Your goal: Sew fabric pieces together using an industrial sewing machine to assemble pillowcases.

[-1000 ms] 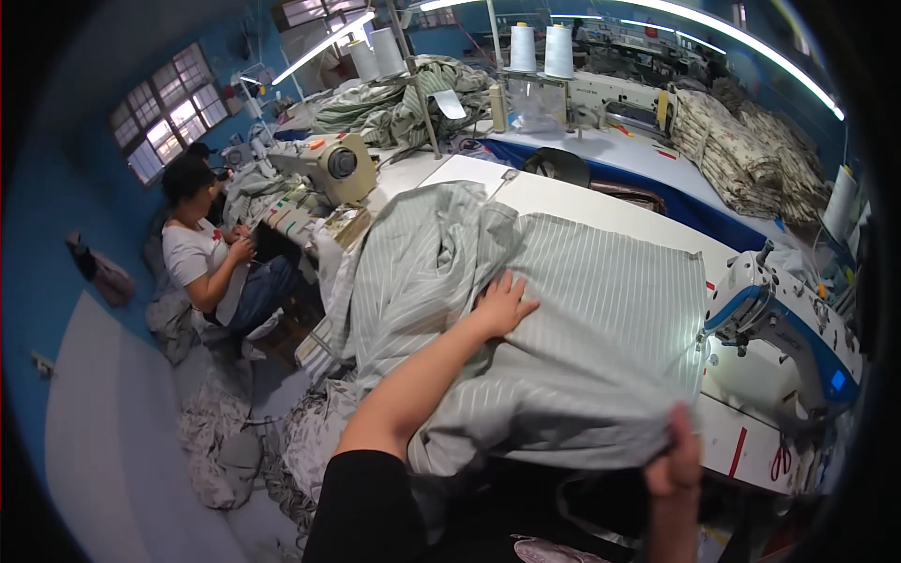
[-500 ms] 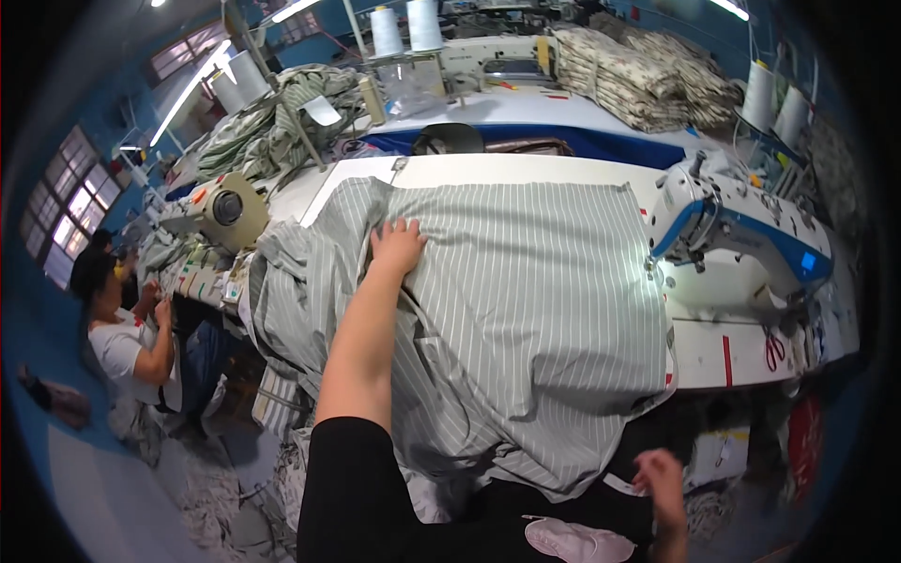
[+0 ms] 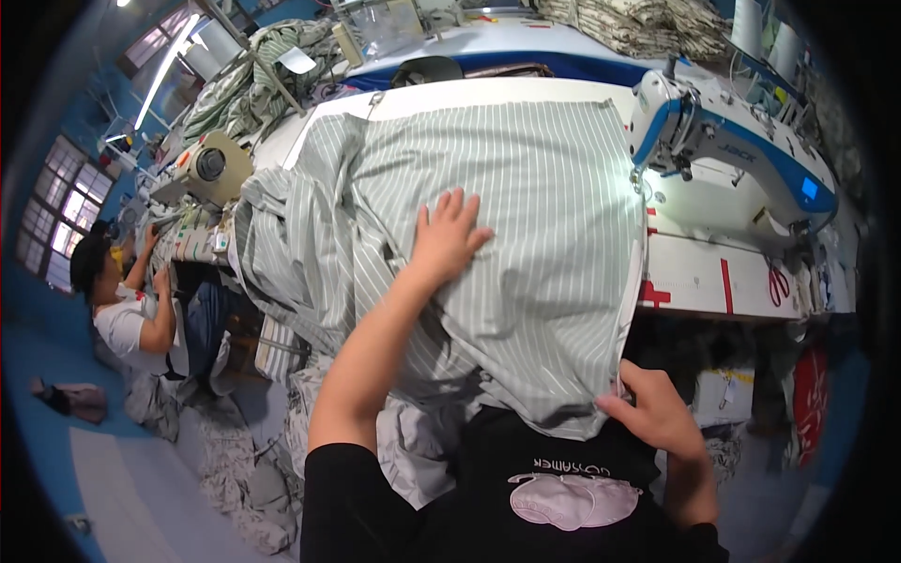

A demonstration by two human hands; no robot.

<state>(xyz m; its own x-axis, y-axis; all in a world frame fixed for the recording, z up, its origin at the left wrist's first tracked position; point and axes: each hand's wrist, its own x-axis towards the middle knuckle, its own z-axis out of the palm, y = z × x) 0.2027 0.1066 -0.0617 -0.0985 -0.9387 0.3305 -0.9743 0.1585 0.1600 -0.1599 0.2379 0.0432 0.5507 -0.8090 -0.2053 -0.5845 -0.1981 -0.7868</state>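
Observation:
A large piece of grey-green striped fabric (image 3: 526, 225) is spread over the white sewing table (image 3: 469, 91), with its near part hanging over the front edge. My left hand (image 3: 449, 235) lies flat on the middle of the cloth, fingers spread. At the near right corner, my right hand (image 3: 657, 405) pinches the fabric's edge between thumb and fingers. The white and blue sewing machine (image 3: 723, 141) stands at the right, its lit needle area beside the fabric's right edge. Bunched folds of the same cloth lie to the left of my left forearm.
Red-handled scissors (image 3: 778, 284) lie on the table's right part. Another sewing machine (image 3: 214, 167) and a seated person (image 3: 131, 310) are at the left. Folded patterned fabric (image 3: 638, 28) is stacked at the back. Heaped cloth (image 3: 239, 479) covers the floor at lower left.
My left hand has moved right and nearer across the cloth. My right hand has come up from below and taken hold of the fabric's near right edge. The view has tilted down.

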